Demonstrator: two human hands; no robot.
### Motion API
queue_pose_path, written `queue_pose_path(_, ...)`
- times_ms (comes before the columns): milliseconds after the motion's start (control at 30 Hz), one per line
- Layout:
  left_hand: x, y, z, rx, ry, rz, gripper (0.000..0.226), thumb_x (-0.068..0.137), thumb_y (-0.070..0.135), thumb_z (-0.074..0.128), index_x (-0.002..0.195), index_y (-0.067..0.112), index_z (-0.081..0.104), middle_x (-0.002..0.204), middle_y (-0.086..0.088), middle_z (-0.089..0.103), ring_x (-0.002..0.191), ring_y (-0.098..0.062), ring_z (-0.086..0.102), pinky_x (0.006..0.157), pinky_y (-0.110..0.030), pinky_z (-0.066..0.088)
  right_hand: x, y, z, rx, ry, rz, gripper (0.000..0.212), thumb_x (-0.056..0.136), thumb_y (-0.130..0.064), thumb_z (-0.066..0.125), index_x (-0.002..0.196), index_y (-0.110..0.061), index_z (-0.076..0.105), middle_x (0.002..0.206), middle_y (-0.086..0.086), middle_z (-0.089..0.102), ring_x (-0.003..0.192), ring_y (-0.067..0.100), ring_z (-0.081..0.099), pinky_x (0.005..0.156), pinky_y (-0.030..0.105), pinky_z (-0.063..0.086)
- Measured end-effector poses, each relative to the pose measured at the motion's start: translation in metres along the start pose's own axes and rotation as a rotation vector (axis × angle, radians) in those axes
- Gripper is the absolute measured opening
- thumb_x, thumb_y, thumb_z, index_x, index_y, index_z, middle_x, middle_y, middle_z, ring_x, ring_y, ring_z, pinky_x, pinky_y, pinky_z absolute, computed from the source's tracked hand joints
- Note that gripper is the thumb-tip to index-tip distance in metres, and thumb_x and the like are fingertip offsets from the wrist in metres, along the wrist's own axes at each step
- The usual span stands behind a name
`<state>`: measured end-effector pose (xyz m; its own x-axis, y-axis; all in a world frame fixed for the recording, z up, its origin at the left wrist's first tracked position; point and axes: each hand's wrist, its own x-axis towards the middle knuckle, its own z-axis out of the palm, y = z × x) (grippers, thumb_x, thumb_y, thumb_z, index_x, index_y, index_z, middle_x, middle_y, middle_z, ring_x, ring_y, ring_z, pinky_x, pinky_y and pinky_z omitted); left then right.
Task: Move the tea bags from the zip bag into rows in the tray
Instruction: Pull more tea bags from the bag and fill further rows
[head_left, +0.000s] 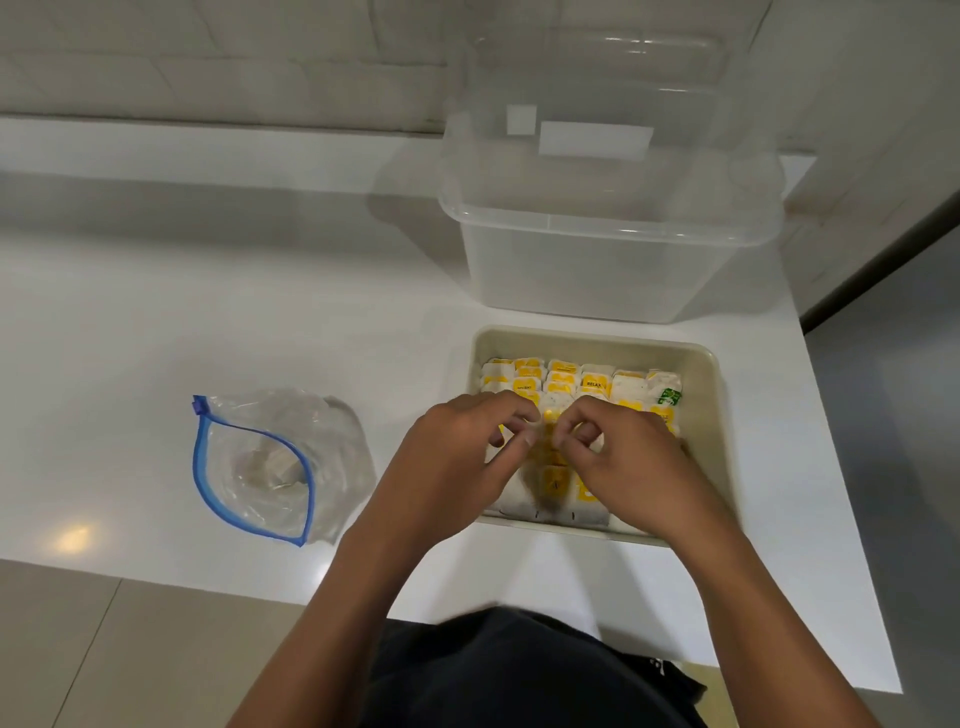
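White tea bags (595, 382) with yellow tags filled the beige tray (706, 410) in rows under both hands, the open zip bag (270, 462) left of them.

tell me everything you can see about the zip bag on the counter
The zip bag is clear, crinkled plastic with a blue zip strip and a small blue slider at its far left corner. It lies flat on the white counter, left of the tray, its mouth gaping open in a leaf shape. A few pale items, likely tea bags, remain inside. Neither hand touches it.
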<state>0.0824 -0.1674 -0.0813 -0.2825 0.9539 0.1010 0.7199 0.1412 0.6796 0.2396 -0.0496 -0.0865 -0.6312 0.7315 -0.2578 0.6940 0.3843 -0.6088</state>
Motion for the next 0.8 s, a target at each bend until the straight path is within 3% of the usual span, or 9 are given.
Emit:
queue_pose_path(200, -0.027, -0.017, -0.039, 0.046, 0.109, -0.065, 0.015, 0.093, 0.024, 0.065, 0.106, 0.033, 0.066, 0.090, 0.019, 0.068, 0.080, -0.005, 0.062, 0.074, -0.021, 0.049, -0.003, -0.063, 0.018, 0.087, 0.040, -0.170, 0.005, 0.091, -0.029, 0.061, 0.087, -0.031, 0.064, 0.079, -0.017, 0.066, 0.057, -0.002, 0.053, 0.061, 0.029, 0.047)
queue_pose_path(333, -0.055, -0.040, -0.071, 0.054, 0.157, -0.173, 0.016, 0.096, 0.027, 0.063, 0.110, 0.034, 0.066, 0.090, 0.023, 0.068, 0.086, 0.001, 0.062, 0.073, -0.014, 0.047, -0.005, -0.110, 0.046, 0.179, -0.009, -0.274, 0.008, 0.091, -0.023, 0.063, 0.085, -0.028, 0.065, 0.076, -0.015, 0.066, 0.057, -0.002, 0.056, 0.056, 0.013, 0.037)
queue_pose_path(600, -0.112, -0.100, -0.115, 0.061, 0.225, -0.373, 0.016, 0.096, 0.032, 0.062, 0.110, 0.037, 0.067, 0.092, 0.032, 0.067, 0.087, 0.009, 0.062, 0.071, -0.003, 0.042, 0.005, -0.176, 0.136, 0.264, -0.160, -0.301, 0.011, 0.093, -0.020, 0.059, 0.093, -0.027, 0.068, 0.079, -0.012, 0.069, 0.074, 0.002, 0.063, 0.068, 0.015, 0.050)
queue_pose_path(733, -0.123, -0.138, -0.116, -0.006, 0.284, -0.459, 0.018, 0.094, 0.019, 0.064, 0.111, 0.027, 0.066, 0.099, 0.019, 0.071, 0.091, 0.004, 0.066, 0.072, -0.005, 0.044, 0.010, -0.191, 0.177, 0.138, -0.250, -0.355, 0.025, 0.099, -0.016, 0.049, 0.115, -0.020, 0.068, 0.099, -0.002, 0.072, 0.090, 0.013, 0.066, 0.081, 0.026, 0.052)
queue_pose_path(800, -0.121, -0.154, -0.110, 0.011, 0.193, -0.477, 0.025, 0.092, 0.005, 0.056, 0.110, 0.021, 0.057, 0.103, 0.006, 0.069, 0.096, -0.008, 0.067, 0.078, -0.019, 0.052, 0.012, -0.192, 0.192, 0.000, -0.278, -0.379, 0.031, 0.101, -0.014, 0.043, 0.125, -0.013, 0.063, 0.116, 0.004, 0.067, 0.104, 0.022, 0.063, 0.082, 0.025, 0.047)
